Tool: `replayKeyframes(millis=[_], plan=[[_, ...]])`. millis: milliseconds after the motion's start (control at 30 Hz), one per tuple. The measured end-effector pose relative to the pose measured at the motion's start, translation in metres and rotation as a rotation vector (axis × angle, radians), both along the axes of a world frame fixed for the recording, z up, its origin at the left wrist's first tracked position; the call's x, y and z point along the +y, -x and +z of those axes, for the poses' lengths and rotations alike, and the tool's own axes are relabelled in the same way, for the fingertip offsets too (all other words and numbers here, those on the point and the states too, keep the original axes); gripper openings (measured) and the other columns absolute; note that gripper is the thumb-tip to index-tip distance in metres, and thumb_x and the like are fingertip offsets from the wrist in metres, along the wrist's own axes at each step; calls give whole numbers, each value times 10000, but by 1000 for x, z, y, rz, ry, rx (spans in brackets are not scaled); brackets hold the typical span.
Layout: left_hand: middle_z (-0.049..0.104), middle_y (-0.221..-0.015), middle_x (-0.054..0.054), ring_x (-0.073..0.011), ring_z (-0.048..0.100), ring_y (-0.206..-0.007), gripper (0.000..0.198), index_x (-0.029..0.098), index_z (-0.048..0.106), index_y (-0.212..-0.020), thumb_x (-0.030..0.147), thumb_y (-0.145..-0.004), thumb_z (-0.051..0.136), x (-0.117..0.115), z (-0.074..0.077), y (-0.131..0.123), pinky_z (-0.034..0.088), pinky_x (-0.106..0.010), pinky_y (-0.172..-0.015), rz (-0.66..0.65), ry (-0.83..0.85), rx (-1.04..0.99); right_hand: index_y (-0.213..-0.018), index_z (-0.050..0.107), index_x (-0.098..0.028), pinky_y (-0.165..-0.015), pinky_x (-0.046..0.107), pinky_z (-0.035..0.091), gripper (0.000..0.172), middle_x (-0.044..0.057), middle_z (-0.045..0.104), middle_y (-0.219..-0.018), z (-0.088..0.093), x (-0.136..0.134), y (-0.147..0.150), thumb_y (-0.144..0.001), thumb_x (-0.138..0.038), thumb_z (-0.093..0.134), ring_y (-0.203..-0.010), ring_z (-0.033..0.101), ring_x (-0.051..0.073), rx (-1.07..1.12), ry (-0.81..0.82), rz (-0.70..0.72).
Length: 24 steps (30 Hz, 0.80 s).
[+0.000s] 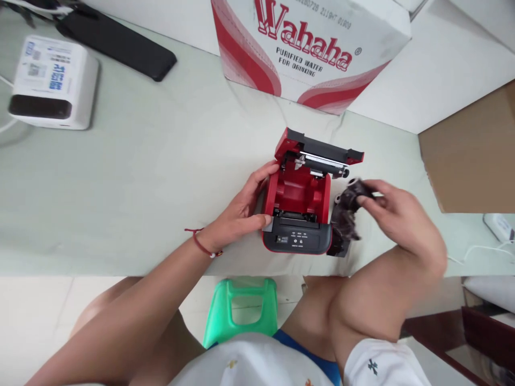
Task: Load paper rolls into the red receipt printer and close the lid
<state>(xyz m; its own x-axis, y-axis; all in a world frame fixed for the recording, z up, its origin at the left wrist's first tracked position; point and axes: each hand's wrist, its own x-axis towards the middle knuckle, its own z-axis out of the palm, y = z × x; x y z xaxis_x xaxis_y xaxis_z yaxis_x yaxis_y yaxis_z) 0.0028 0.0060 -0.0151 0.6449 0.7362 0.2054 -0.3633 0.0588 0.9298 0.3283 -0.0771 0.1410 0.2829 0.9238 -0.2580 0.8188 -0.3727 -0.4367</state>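
A small red and black printer stands on the pale green table with its lid flipped open and its red inner bay empty. My left hand grips the printer's left side, thumb at the front corner. To the right of the printer, my right hand pinches a dark ribbon roll with loose dark film hanging from it; the fingers are blurred by motion.
A white Wahaha water carton stands behind the printer. At the far left are a white label printer and a black flat case. A brown cardboard box sits right. A green stool is below the table edge.
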Motion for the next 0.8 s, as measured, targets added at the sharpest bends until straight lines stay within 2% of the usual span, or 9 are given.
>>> replayKeyframes(millis=[67, 133, 267, 367, 533, 600, 700, 800], plan=[[340, -1994, -52, -429, 433, -1799, 976, 439, 499, -1802, 463, -934, 945, -1, 1, -2, 433, -641, -1480, 4, 18, -12, -1310, 848, -209, -886, 474, 643, 361, 122, 890, -1130, -15, 16, 4, -1035, -351, 662, -969, 812, 324, -33, 128, 110], [374, -1979, -54, -431, 483, -1766, 977, 437, 504, -1798, 471, -928, 948, -1, 2, -3, 484, -628, -1452, 6, 29, -19, -1337, 857, -224, -925, 456, 644, 383, 118, 894, -1215, -24, 24, 7, -1023, -319, 658, -1024, 821, 313, -21, 160, 152], [400, -1964, -55, -434, 496, -1757, 984, 433, 516, -1790, 493, -913, 957, 0, 2, -5, 504, -611, -1442, 13, 44, -22, -1503, 810, -214, -920, 465, 650, 513, 122, 883, -1239, -23, 19, 0, -1035, -373, 673, -963, 810, 298, -55, 178, 123], [383, -1975, -30, -422, 477, -1770, 973, 446, 540, -1774, 485, -899, 965, 1, 1, -5, 501, -582, -1447, 16, 53, -29, -1543, 785, -178, -947, 506, 646, 566, 158, 864, -1269, -24, 13, -14, -1009, -335, 683, -997, 810, 327, -123, 185, 65], [399, -1966, -25, -407, 533, -1726, 956, 448, 518, -1781, 492, -927, 946, 1, 2, -4, 548, -562, -1412, 6, 44, -20, -1362, 856, -207, -970, 486, 633, 452, 154, 859, -1352, -45, 17, -27, -931, -229, 718, -1059, 818, 328, -145, 241, 57], [378, -1976, -22, -403, 524, -1733, 946, 446, 504, -1786, 503, -945, 935, 1, 2, -3, 549, -548, -1411, 2, 28, -20, -1289, 865, -219, -965, 459, 626, 396, 135, 872, -1321, -48, 18, -27, -923, -211, 713, -1086, 814, 318, -121, 259, 90], [406, -1959, -31, -393, 545, -1716, 951, 436, 487, -1797, 508, -957, 928, 1, 2, -3, 568, -524, -1388, -1, 15, -16, -1195, 876, -254, -857, 383, 630, 309, 58, 895, -1141, -30, 9, -25, -916, -237, 744, -914, 795, 250, -17, 327, 195], [415, -1955, -25, -384, 545, -1714, 952, 430, 502, -1791, 506, -947, 935, 1, 1, -3, 569, -495, -1383, 6, 24, -16, -1204, 865, -269, -719, 319, 610, 236, 27, 872, -1075, 4, -8, -22, -996, -340, 780, -733, 715, 181, 156, 325, 419]])
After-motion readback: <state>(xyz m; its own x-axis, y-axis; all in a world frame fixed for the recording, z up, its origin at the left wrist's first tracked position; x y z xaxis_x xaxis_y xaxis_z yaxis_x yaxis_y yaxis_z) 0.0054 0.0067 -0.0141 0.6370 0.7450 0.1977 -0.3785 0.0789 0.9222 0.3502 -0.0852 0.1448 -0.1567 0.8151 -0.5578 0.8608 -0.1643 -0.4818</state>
